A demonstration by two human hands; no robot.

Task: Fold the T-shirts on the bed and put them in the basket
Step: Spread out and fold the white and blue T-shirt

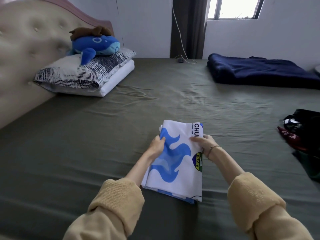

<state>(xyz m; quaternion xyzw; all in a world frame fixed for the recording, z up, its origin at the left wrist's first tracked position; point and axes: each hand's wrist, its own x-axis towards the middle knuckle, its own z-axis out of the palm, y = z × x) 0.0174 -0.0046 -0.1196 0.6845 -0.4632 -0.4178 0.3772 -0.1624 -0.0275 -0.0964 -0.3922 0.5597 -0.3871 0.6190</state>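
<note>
Biggest risk here, I'd say, is the fold coming apart on the lift. The white T-shirt with the blue flame print (174,158) is a slippery-looking stack of layers, and both hands only have it by the side edges up near the far end. If it gets picked up from there, the near end closest to the sleeves could sag and the layers slide open, so it'd need refolding. A second thing: no basket shows anywhere in view, so the carry means turning away, and a loose bundle won't like that.

The left hand (156,144) has its fingers curled round the shirt's left edge, thumb on top, pinching the fabric. The right hand (202,142) is doing the same on the right edge, fingers tucked over the printed lettering. So the shirt lies directly between the two hands, running from just beyond the fingertips back toward the wrists and forearms, flat on the green bed sheet (103,135).

Well off to the right of the right hand there's a dark pile of clothes (301,129), probably more shirts to do. Far beyond it lies a folded navy blanket (259,71).
</note>
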